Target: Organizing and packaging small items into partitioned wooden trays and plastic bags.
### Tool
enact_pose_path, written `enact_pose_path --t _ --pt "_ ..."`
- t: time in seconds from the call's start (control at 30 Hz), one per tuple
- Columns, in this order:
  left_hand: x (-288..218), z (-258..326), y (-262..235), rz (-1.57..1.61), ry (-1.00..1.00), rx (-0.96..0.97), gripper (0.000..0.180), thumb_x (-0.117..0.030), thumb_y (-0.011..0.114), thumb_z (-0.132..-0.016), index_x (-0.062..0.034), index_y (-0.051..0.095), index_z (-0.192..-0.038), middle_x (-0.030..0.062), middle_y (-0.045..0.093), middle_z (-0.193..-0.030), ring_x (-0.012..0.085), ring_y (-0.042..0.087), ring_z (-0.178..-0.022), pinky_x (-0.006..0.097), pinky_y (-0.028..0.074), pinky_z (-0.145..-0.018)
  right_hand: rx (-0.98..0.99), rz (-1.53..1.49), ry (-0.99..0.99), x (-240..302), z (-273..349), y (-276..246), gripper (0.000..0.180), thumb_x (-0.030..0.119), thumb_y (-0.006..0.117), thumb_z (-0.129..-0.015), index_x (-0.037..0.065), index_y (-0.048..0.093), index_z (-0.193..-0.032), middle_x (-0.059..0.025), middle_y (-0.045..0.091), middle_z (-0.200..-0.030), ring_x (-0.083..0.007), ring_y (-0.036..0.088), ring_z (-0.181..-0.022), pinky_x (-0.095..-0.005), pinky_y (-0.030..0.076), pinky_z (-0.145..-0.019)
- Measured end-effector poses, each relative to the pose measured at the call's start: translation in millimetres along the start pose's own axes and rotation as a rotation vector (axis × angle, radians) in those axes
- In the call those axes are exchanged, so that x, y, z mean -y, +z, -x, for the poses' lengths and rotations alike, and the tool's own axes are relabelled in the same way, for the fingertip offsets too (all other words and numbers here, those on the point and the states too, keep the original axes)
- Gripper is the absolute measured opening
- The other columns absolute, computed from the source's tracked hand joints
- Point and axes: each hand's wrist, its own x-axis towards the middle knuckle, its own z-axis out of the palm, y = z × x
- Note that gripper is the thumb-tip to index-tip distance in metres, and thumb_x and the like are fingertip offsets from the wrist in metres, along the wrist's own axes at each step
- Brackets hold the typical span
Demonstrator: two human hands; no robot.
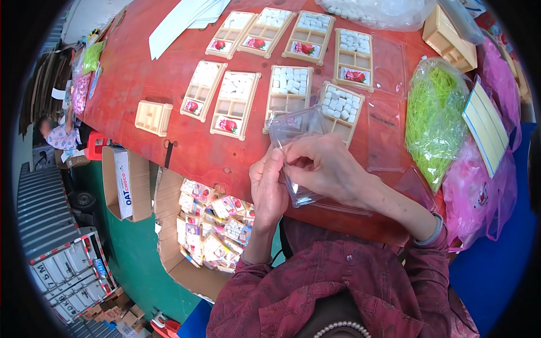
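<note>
A clear plastic cover [300, 125] is held up at the table's near edge, tilted. My left hand [268, 183] grips its left side, thumb up along the edge. My right hand [327, 166] pinches the same cover, its fingertips close to my left thumb. Just beyond my hands lies a beige divided tray [344, 108] with white pellets in its upper part. The cover partly hides the lower end of another such tray [291, 81]. More filled trays stand in two rows, several showing a strawberry-printed card, such as this tray [228, 125].
An empty beige tray [153, 118] sits left on the red table [186, 155]. More clear covers [385, 121] lie at right, near bagged green shreds [434, 121] and pink bags [479, 191]. Below the table edge, a cardboard box [169, 231] holds many packs. A person [62, 135] is far left.
</note>
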Motion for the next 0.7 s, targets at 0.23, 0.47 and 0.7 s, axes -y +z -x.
enact_pose_path --t 0.23,0.47,0.7 --pt "5 2 -9 -0.051 0.063 -0.035 0.036 -0.019 0.036 -0.097 0.0086 0.058 -0.105 0.0119 0.063 -0.097 0.0142 0.059 -0.087 0.026 0.045 -0.08 -0.068 0.058 -0.179 -2 -3 19 0.012 0.007 0.052 -0.07 -0.004 0.049 -0.065 -0.0201 0.054 -0.068 -0.0385 0.055 -0.066 -0.0446 0.041 -0.058" --pt "-1 10 -21 -0.008 0.058 -0.056 0.038 -0.02 0.035 -0.098 0.0092 0.057 -0.106 0.0124 0.063 -0.098 0.0144 0.059 -0.089 0.026 0.045 -0.082 0.022 0.077 -0.191 2 -8 27 0.014 0.007 0.052 -0.069 -0.004 0.047 -0.062 -0.0206 0.052 -0.064 -0.0394 0.053 -0.063 -0.0461 0.039 -0.056" --pt "-16 32 -70 -0.14 0.16 -0.303 0.027 -0.001 0.048 -0.087 0.0058 0.057 -0.112 0.0116 0.06 -0.11 0.0158 0.058 -0.096 0.027 0.044 -0.086 0.076 0.079 -0.183 2 -14 47 0.007 0.004 0.058 -0.068 -0.001 0.054 -0.067 -0.0155 0.053 -0.06 -0.0326 0.055 -0.057 -0.0394 0.041 -0.052"
